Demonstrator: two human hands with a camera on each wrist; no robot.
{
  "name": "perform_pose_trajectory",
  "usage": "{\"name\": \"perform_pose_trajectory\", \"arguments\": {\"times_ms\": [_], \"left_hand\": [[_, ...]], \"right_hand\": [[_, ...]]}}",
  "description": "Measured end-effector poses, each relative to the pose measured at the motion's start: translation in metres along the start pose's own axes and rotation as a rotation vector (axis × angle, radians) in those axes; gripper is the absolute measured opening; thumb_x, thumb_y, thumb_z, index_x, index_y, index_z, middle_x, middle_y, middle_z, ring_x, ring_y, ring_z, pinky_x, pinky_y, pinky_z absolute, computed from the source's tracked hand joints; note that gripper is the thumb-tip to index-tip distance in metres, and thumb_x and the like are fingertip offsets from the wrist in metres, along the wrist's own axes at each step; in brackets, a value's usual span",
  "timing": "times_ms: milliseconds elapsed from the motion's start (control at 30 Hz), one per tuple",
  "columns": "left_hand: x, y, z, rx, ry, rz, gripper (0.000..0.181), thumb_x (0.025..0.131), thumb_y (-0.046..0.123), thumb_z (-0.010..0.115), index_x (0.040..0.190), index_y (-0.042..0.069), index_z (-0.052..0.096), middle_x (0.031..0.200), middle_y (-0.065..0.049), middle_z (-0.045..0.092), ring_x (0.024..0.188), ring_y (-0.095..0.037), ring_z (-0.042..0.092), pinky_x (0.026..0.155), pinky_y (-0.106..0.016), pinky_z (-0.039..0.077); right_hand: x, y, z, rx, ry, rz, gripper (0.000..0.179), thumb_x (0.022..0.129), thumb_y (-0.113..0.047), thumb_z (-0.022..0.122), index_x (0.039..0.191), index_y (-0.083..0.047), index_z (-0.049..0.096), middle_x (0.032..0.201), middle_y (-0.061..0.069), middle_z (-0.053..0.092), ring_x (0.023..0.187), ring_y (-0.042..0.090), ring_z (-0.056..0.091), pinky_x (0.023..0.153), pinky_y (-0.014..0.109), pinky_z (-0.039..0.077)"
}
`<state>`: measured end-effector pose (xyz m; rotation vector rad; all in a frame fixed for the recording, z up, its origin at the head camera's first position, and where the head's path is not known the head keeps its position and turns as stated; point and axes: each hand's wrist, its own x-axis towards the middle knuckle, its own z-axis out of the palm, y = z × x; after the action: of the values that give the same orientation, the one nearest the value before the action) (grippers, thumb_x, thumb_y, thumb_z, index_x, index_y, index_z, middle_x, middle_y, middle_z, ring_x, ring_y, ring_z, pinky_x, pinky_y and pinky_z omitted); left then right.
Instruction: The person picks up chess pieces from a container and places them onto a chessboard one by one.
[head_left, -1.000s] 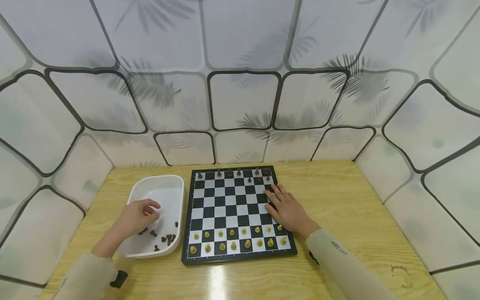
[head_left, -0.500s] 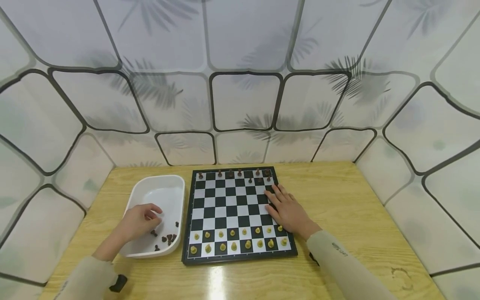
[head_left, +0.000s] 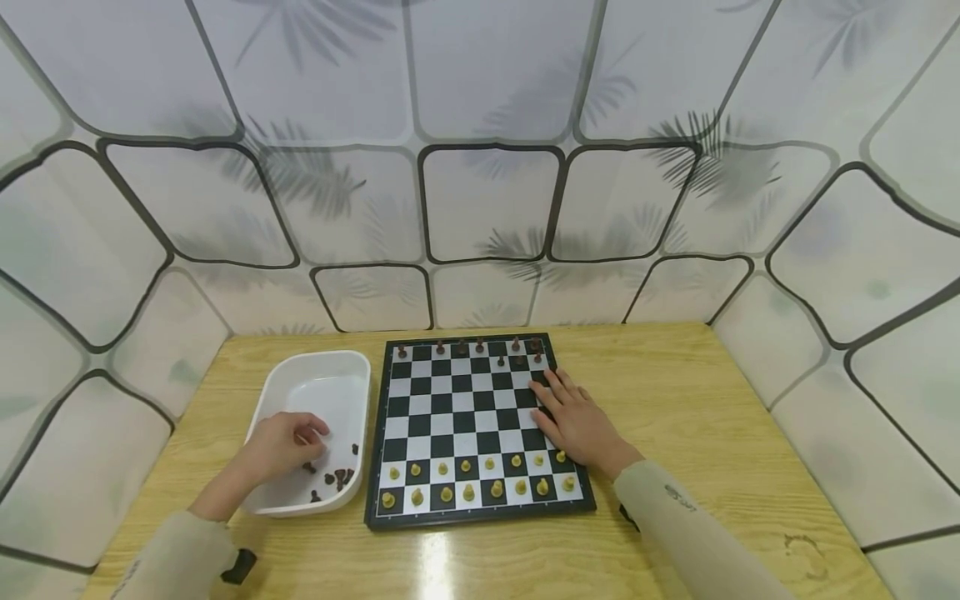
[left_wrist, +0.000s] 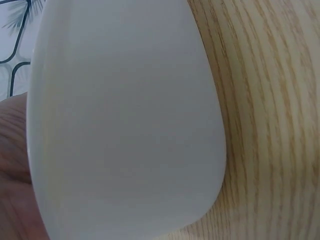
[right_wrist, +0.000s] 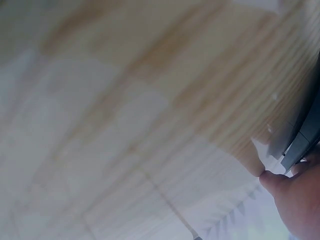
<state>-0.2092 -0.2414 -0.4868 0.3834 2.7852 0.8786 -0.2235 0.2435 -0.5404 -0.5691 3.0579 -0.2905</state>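
Observation:
My left hand (head_left: 283, 446) is inside the white tray (head_left: 341, 367), its fingers bent and drawn toward the thumb. Whether a piece is between the fingertips is hidden. Dark chess pieces (head_left: 339, 477) lie near it on the tray's floor. To the right is a black-and-white chessboard (head_left: 450, 425). My right hand (head_left: 581, 422) rests across the board's right edge with its fingers spread. The left wrist view shows mostly the outer wall of the tray (left_wrist: 130, 120), the hand partly behind it.
Yellow chess pieces (head_left: 468, 492) fill two near rows of the board. Several dark chess pieces (head_left: 480, 344) stand at its far side. Everything sits on a wooden table (head_left: 660, 375), with a patterned wall (head_left: 487, 208) behind.
My left hand has shifted slightly right in the tray, its fingers drawing closer to the thumb. My right hand stays on the board's edge.

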Motion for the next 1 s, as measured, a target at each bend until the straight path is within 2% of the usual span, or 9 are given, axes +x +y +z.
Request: {"name": "perform_pose_trajectory", "arguments": {"times_ms": [200, 500, 700, 800, 1000], "left_hand": [[-0.001, 0.001, 0.000, 0.004, -0.069, -0.022, 0.017, 0.087, 0.012, 0.082, 0.102, 0.007, 0.075, 0.088, 0.000, 0.071, 0.081, -0.014, 0.064, 0.068, -0.027, 0.053], [-0.003, -0.001, -0.003, 0.021, -0.114, -0.008, 0.021, 0.083, 0.012, 0.086, 0.101, 0.009, 0.076, 0.087, 0.002, 0.069, 0.080, -0.013, 0.059, 0.067, -0.024, 0.049], [-0.004, -0.005, -0.009, 0.040, -0.160, 0.039, 0.024, 0.079, 0.009, 0.087, 0.101, 0.010, 0.076, 0.090, 0.003, 0.071, 0.085, -0.012, 0.060, 0.073, -0.024, 0.051], [-0.005, -0.007, -0.012, 0.052, -0.181, 0.072, 0.025, 0.077, 0.005, 0.086, 0.100, 0.010, 0.076, 0.090, 0.004, 0.070, 0.083, -0.011, 0.060, 0.072, -0.024, 0.052], [-0.006, -0.008, -0.010, 0.106, -0.154, 0.163, 0.022, 0.077, -0.001, 0.083, 0.094, 0.010, 0.075, 0.084, 0.006, 0.067, 0.078, -0.006, 0.057, 0.068, -0.023, 0.050]], "right_hand": [[0.000, 0.000, -0.001, -0.004, 0.014, 0.001, 0.062, 0.112, -0.047, 0.042, 0.165, -0.014, 0.037, 0.173, 0.020, 0.026, 0.162, 0.041, 0.020, 0.124, 0.065, 0.030], [-0.001, 0.000, 0.000, -0.006, 0.016, -0.005, 0.062, 0.112, -0.047, 0.042, 0.164, -0.014, 0.037, 0.173, 0.020, 0.027, 0.162, 0.042, 0.021, 0.123, 0.065, 0.030], [0.000, 0.000, 0.001, 0.006, 0.011, -0.007, 0.062, 0.112, -0.047, 0.042, 0.165, -0.014, 0.036, 0.174, 0.020, 0.025, 0.162, 0.041, 0.020, 0.124, 0.065, 0.029], [0.000, 0.000, 0.000, 0.007, 0.010, -0.009, 0.062, 0.112, -0.047, 0.041, 0.165, -0.015, 0.035, 0.174, 0.020, 0.024, 0.162, 0.041, 0.019, 0.124, 0.066, 0.029], [0.000, 0.000, 0.000, 0.009, 0.016, -0.012, 0.062, 0.112, -0.046, 0.042, 0.165, -0.014, 0.036, 0.173, 0.020, 0.026, 0.162, 0.042, 0.020, 0.124, 0.065, 0.030]]}}
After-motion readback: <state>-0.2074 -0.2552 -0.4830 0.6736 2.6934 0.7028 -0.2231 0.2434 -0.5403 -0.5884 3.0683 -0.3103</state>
